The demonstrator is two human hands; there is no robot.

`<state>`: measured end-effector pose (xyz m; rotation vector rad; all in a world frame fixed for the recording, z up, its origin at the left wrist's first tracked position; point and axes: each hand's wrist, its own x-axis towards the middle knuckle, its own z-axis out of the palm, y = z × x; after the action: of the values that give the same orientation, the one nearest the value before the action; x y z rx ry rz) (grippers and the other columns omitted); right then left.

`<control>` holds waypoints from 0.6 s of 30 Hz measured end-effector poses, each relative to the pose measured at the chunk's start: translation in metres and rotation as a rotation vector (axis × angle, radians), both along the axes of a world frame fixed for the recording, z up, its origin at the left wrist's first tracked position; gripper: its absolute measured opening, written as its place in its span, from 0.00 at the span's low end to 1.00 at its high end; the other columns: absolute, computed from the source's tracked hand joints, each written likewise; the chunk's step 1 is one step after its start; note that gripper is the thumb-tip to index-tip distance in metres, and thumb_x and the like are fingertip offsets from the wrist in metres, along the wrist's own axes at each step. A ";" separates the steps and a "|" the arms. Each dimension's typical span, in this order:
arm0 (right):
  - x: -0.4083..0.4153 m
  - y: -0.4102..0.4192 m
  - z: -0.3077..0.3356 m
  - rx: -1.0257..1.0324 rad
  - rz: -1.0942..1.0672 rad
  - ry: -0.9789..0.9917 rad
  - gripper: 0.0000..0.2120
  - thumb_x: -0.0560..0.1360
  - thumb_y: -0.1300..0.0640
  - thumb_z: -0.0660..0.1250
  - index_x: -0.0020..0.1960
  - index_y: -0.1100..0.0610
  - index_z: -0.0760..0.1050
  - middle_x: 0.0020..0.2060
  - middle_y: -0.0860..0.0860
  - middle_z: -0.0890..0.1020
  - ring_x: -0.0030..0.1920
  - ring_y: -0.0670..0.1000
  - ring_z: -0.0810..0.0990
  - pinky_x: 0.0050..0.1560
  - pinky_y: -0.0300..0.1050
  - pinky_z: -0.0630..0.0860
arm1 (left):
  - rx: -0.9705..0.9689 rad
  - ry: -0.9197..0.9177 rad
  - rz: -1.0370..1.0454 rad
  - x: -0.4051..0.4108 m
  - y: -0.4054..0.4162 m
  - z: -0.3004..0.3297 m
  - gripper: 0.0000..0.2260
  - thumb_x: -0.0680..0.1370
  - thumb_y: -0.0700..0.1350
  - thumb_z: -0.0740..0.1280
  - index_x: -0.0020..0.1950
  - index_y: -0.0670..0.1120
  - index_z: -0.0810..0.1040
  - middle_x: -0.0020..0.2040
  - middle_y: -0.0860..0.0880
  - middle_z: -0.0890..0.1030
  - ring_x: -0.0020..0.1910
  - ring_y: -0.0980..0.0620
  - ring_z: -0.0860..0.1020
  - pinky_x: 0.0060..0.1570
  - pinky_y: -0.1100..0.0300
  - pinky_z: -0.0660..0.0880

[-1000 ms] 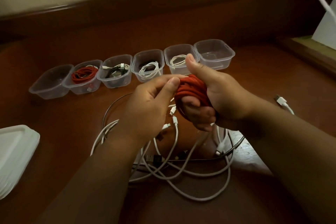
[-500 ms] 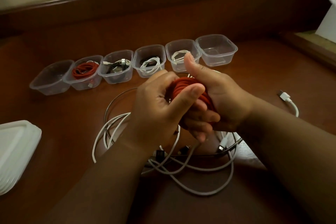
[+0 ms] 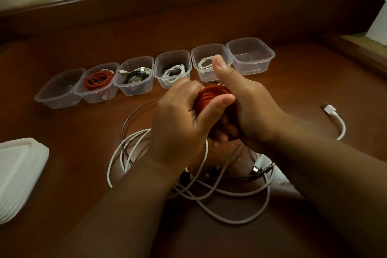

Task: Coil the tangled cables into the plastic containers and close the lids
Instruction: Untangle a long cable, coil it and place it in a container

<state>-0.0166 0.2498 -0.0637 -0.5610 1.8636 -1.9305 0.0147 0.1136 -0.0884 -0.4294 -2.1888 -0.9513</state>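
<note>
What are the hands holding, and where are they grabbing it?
Both hands hold a coiled red cable. The right hand wraps the bundle's right side, and the left hand has its grip on the left side, thumb across the front.

I grip a red cable coil (image 3: 209, 98) in both hands, left hand (image 3: 184, 119) and right hand (image 3: 249, 109), above tangled white cables (image 3: 230, 192) on the table (image 3: 73, 142), near six open containers (image 3: 250, 55).

Container row (image 3: 155, 73) blocks far side; tangled white cables (image 3: 219, 192) cover near centre; bare worktop (image 3: 73, 136) open left between row and lids (image 3: 18, 176).
</note>
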 end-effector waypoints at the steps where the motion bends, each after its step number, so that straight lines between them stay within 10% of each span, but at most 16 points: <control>1: -0.001 0.002 0.001 0.032 -0.073 0.024 0.36 0.78 0.32 0.53 0.28 0.60 0.73 0.22 0.56 0.75 0.26 0.57 0.76 0.35 0.47 0.75 | -0.025 0.015 0.020 0.000 0.001 -0.001 0.24 0.78 0.69 0.54 0.43 0.49 0.72 0.38 0.56 0.71 0.37 0.61 0.72 0.39 0.73 0.66; 5: -0.011 0.002 -0.001 0.024 -0.144 -0.108 0.34 0.77 0.32 0.56 0.33 0.61 0.78 0.31 0.57 0.81 0.37 0.56 0.83 0.51 0.56 0.80 | -0.076 0.037 0.059 -0.001 0.001 -0.005 0.21 0.78 0.68 0.55 0.42 0.50 0.70 0.37 0.61 0.68 0.35 0.62 0.70 0.38 0.73 0.66; 7: -0.012 -0.001 -0.002 -0.012 -0.042 -0.162 0.35 0.78 0.32 0.54 0.28 0.57 0.76 0.26 0.56 0.76 0.29 0.55 0.76 0.43 0.50 0.77 | -0.013 0.006 0.065 -0.004 -0.002 -0.003 0.26 0.77 0.68 0.55 0.40 0.46 0.73 0.36 0.56 0.72 0.35 0.59 0.73 0.36 0.70 0.67; 13: -0.013 -0.003 0.000 -0.318 0.123 -0.338 0.20 0.80 0.45 0.57 0.52 0.61 0.78 0.32 0.54 0.77 0.29 0.49 0.75 0.39 0.42 0.75 | 0.528 -0.207 0.068 -0.003 -0.002 0.004 0.21 0.77 0.67 0.57 0.39 0.53 0.77 0.33 0.50 0.79 0.33 0.54 0.78 0.36 0.60 0.75; 18: 0.000 -0.014 -0.007 -0.434 0.071 -0.377 0.20 0.74 0.46 0.62 0.59 0.58 0.77 0.34 0.51 0.81 0.41 0.52 0.81 0.57 0.53 0.74 | 0.869 -0.258 0.181 -0.004 0.006 0.006 0.24 0.78 0.67 0.56 0.37 0.49 0.76 0.34 0.47 0.77 0.34 0.47 0.77 0.38 0.55 0.76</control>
<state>-0.0163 0.2356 -0.0706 -0.3453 1.1885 -2.2194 0.0110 0.1200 -0.0823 0.3124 -1.7448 -1.7777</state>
